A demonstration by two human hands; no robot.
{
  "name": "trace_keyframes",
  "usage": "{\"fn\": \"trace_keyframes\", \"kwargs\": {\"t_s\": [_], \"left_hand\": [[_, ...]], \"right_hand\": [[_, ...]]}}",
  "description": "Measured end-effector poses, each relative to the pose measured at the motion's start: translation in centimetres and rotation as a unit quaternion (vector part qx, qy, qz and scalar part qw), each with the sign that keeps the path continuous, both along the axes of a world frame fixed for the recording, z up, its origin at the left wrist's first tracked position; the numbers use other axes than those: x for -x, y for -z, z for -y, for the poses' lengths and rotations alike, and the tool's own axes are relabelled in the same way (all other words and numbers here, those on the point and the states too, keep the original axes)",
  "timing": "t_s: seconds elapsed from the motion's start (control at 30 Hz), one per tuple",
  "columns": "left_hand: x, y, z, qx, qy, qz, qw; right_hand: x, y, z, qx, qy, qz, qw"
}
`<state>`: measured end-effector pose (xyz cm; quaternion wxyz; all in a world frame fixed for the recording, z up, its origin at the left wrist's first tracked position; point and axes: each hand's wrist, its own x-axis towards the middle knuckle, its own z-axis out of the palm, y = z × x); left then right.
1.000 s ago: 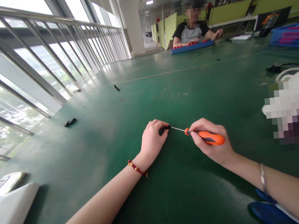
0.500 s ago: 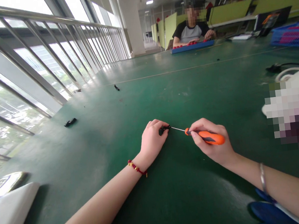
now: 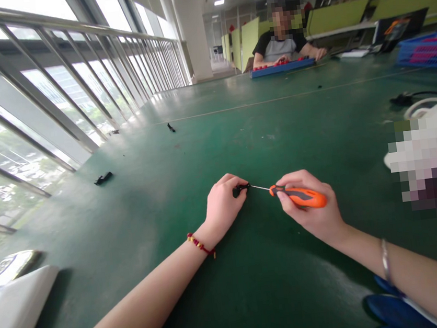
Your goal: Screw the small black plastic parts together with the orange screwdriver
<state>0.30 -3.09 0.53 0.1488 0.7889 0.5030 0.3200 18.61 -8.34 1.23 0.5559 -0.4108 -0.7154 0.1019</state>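
Observation:
Between the thumb and fingers of my left hand (image 3: 226,200) is a small black part (image 3: 239,189), partly covered by the fingers. My right hand (image 3: 313,203) grips an orange and dark grey screwdriver (image 3: 305,197) by its handle. The thin metal shaft points left, and its tip meets the right end of the black part; the exact contact is too small to make out. Both hands are low over the green tabletop (image 3: 209,149).
Two black pieces lie to the left, one nearer (image 3: 104,178) and one farther (image 3: 171,128). A white box (image 3: 29,306) stands at the lower left. Across the table a person (image 3: 282,46) sits behind a blue tray (image 3: 282,68). A blue basket (image 3: 426,50) is at the right.
The fingers of my right hand have shifted slightly on the screwdriver handle, which has turned a little. My left hand keeps its place. The person opposite has moved a hand to the right.

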Motion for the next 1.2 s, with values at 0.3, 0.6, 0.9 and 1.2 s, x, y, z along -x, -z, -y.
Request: {"fn": "trace_keyframes", "kwargs": {"t_s": [0.3,0.6,0.9,1.2], "left_hand": [[0.02,0.11,0.06,0.002,0.006,0.006,1.0],[-0.02,0.06,0.04,0.004,0.01,0.005,1.0],[-0.02,0.2,-0.01,0.0,0.015,0.005,1.0],[0.04,0.03,0.02,-0.001,0.021,0.005,1.0]], "right_hand": [[-0.28,0.14,0.04,0.002,0.031,0.042,0.999],[-0.17,0.56,-0.2,-0.029,0.054,0.003,0.998],[0.12,-0.24,0.2,-0.057,0.049,0.075,0.994],[-0.08,0.13,-0.06,-0.022,0.062,0.05,0.997]]}}
